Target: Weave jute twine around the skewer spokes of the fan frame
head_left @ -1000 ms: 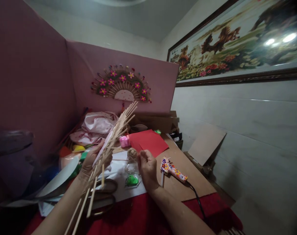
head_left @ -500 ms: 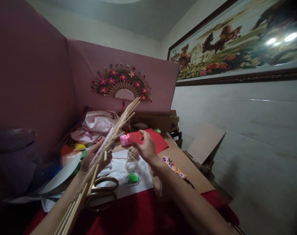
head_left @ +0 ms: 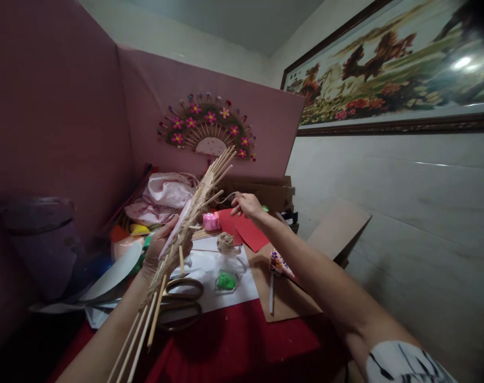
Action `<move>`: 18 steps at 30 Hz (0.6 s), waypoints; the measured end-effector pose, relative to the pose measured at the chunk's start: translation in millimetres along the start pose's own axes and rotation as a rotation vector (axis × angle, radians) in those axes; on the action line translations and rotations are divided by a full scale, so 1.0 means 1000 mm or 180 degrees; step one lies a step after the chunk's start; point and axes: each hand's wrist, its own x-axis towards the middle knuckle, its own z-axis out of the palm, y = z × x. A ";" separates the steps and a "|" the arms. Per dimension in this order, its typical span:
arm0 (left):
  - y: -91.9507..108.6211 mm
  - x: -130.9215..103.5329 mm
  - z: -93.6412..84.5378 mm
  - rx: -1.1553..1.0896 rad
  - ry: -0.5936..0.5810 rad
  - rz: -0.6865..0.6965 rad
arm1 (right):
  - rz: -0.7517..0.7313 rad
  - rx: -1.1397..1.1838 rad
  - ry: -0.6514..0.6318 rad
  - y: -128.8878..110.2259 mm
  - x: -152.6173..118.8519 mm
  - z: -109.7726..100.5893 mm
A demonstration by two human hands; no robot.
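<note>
A long bundle of thin wooden sticks (head_left: 194,215), woven with twine, stands tilted in front of me. My left hand (head_left: 166,244) is wrapped round its middle. To the right of the bundle, my right hand (head_left: 245,206) pinches a thin strand of twine (head_left: 226,198) that runs toward the sticks. Beneath my hands lie a ball of twine (head_left: 225,241), a clear container with green material (head_left: 226,281) and white paper (head_left: 210,300). Large scissors (head_left: 182,303) rest beside the bundle's lower part.
Red paper (head_left: 252,234), a pink packet (head_left: 211,221) and a flowered strip (head_left: 280,263) lie around a brown board (head_left: 293,306). Crumpled pink cloth (head_left: 168,191) is at the back left. Behind it, a decorated fan (head_left: 210,127) hangs on a pink panel (head_left: 274,117).
My right hand has moved up and its fingers have closed on the twine strand. The flowered strip sits differently, partly behind my right arm. The whole view has shifted slightly.
</note>
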 end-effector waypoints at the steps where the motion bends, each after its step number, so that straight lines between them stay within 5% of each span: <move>1: 0.000 0.000 0.001 -0.0014 0.0008 -0.0005 | 0.0007 0.0116 -0.0040 -0.009 0.001 -0.004; 4: 0.000 0.000 0.003 -0.0087 0.0062 0.0008 | -0.0121 0.0774 0.0119 -0.035 0.001 -0.021; 12: 0.000 0.002 0.002 -0.0277 0.0455 0.0181 | -0.1199 0.0913 0.1185 -0.089 0.019 -0.068; 15: -0.001 0.003 0.001 -0.0271 0.0442 0.0210 | -0.1744 0.0490 0.0823 -0.086 0.026 -0.071; 18: -0.001 0.003 0.002 -0.0212 0.0350 0.0283 | -0.1853 -0.1088 0.0168 -0.061 0.017 -0.061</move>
